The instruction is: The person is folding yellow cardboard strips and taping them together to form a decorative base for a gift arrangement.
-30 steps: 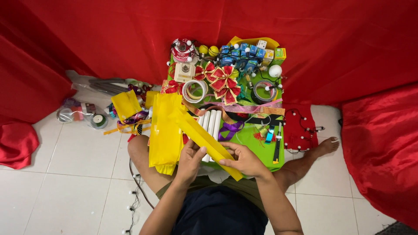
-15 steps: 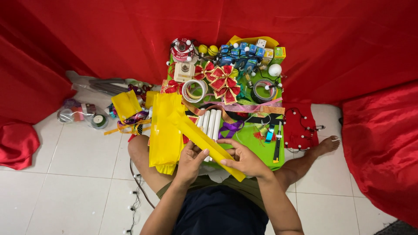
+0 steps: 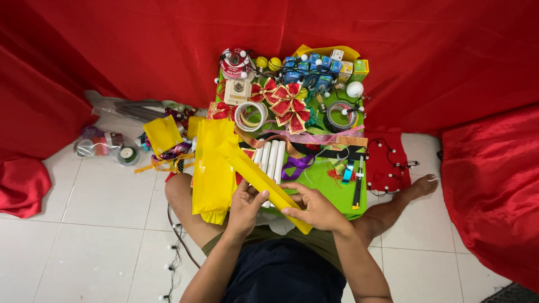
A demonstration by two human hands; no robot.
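Note:
A long folded strip of yellow ribbon runs diagonally across the near edge of a green board. My left hand grips it from the left, thumb on top. My right hand pinches its lower end from the right. A broad sheet of the same yellow material hangs over my left knee, joined to the strip at its upper end. Just behind the strip lie several white tubes.
The green board holds red bows, tape rolls, purple ribbon, blue boxes and a white ball. Red cloth hangs all around. A plastic bag with small items lies on the white tile floor, left.
Both hands have shifted slightly along the yellow strip, which stays folded in the same diagonal position. Everything else is unmoved.

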